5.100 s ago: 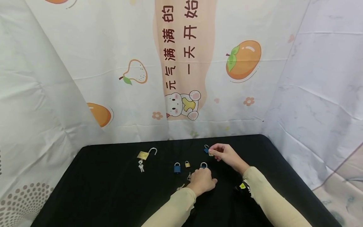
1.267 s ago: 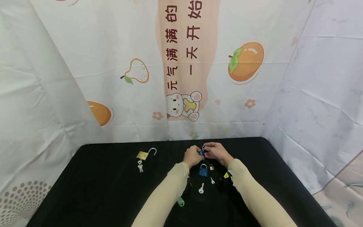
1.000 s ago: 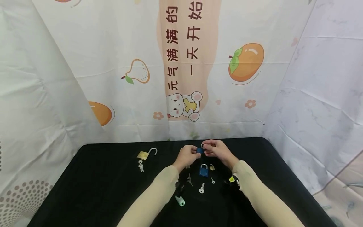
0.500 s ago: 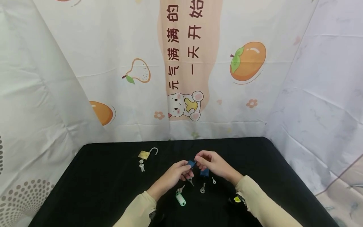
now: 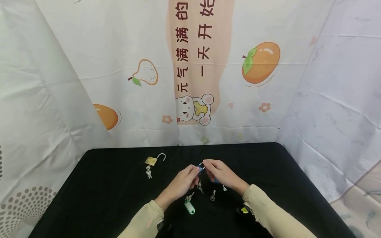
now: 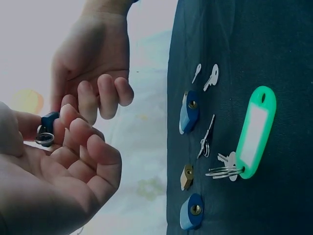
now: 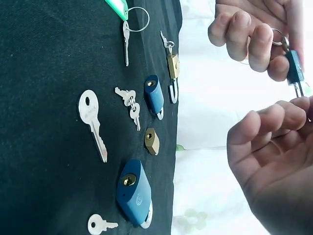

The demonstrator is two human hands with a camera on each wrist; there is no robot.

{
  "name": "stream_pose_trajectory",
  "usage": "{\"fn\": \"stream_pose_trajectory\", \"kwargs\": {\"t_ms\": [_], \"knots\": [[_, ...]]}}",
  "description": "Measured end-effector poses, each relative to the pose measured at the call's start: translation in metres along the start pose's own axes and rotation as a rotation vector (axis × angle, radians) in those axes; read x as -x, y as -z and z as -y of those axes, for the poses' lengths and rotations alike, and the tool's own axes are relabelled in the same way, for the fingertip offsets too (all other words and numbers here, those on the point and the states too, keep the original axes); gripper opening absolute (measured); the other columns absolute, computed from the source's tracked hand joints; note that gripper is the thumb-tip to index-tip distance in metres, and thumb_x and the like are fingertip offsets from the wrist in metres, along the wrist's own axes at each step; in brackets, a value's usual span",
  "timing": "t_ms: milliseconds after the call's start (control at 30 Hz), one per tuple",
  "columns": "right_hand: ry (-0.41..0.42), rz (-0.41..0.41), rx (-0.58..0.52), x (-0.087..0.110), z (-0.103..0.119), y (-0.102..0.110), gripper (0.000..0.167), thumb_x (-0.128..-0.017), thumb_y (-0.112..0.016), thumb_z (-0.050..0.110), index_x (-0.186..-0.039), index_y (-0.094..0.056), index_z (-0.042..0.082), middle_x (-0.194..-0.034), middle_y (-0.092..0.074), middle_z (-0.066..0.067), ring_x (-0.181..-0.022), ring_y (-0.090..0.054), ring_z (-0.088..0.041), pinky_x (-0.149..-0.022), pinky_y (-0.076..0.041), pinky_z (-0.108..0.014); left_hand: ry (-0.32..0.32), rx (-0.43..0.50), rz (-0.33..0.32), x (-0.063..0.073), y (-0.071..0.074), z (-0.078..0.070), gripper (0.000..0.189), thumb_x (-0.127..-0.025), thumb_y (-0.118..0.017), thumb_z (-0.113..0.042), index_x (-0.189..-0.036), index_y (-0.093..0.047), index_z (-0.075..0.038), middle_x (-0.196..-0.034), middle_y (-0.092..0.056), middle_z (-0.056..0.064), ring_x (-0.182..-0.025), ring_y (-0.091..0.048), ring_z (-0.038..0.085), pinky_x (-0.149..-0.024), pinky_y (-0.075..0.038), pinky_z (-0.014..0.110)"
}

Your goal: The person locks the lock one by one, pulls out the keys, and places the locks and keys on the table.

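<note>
Raised above the black table, a small blue padlock (image 5: 200,169) is tilted between both hands. My left hand (image 5: 181,183) pinches its body between thumb and fingers. A metal ring (image 7: 278,36) hangs at the keyhole end, in the left hand's grasp. At the other end, my right hand (image 5: 224,173) pinches the shackle (image 7: 299,89) with its fingertips, its other fingers loosely curled. Whether the shackle is locked I cannot tell. Below stand a larger blue padlock (image 7: 134,191), another blue padlock (image 7: 154,93) and a small brass padlock (image 7: 152,141).
Loose keys (image 7: 90,115) and a linked key pair (image 7: 129,103) lie near the padlocks. A green key tag (image 5: 189,207) with ring and key lies nearer the front. Further left is a brass padlock (image 5: 151,161), shackle open, with keys attached. White printed curtains (image 5: 143,109) enclose the table.
Since about a second ago, both hands have brought the blue padlock nearer and left, tilting it. Earlier, the right hand was at the back right and the left over another blue padlock.
</note>
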State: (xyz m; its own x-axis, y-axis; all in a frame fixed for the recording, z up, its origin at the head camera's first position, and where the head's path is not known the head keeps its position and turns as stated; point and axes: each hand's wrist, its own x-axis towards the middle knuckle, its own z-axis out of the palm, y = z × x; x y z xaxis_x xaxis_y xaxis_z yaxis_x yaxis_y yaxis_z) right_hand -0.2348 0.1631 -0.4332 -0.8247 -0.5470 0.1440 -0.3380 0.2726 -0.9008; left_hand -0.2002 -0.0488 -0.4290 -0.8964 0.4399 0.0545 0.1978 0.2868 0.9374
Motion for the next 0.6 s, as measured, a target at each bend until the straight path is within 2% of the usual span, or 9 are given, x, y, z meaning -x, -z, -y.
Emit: {"fn": "stream_pose_trajectory", "kwargs": {"t_ms": [167, 433, 600], "knots": [[0.002, -0.012, -0.003, 0.0004, 0.0006, 0.0020, 0.047, -0.113, -0.034, 0.025, -0.079, -0.052, -0.002, -0.067, -0.049, -0.023, -0.060, -0.051, -0.045, -0.058, -0.048, -0.045, -0.023, -0.034, -0.030, 0.0004, 0.0011, 0.0015, 0.045, -0.109, -0.041, -0.045, -0.093, -0.057, -0.006, -0.074, -0.056, 0.000, -0.063, -0.050, 0.012, -0.058, -0.042, 0.026], [0.075, -0.015, 0.018, -0.0023, 0.0023, 0.0015, 0.044, -0.113, -0.037, 0.024, -0.075, -0.049, 0.003, -0.062, -0.044, -0.012, -0.054, -0.044, -0.035, -0.055, -0.046, -0.039, -0.089, -0.049, -0.061, 0.0005, -0.0029, 0.0003, 0.039, -0.111, -0.036, -0.040, -0.095, -0.054, -0.010, -0.073, -0.055, -0.001, -0.061, -0.051, 0.012, -0.058, -0.045, 0.026], [0.098, -0.015, 0.010, -0.0048, 0.0039, 0.0007, 0.044, -0.113, -0.035, 0.023, -0.075, -0.047, 0.004, -0.061, -0.041, -0.006, -0.051, -0.041, -0.029, -0.054, -0.045, -0.041, -0.103, -0.061, -0.076, -0.0019, -0.0043, -0.0033, 0.041, -0.112, -0.034, -0.039, -0.092, -0.052, -0.008, -0.072, -0.053, -0.002, -0.059, -0.050, 0.011, -0.054, -0.042, 0.026]]}}
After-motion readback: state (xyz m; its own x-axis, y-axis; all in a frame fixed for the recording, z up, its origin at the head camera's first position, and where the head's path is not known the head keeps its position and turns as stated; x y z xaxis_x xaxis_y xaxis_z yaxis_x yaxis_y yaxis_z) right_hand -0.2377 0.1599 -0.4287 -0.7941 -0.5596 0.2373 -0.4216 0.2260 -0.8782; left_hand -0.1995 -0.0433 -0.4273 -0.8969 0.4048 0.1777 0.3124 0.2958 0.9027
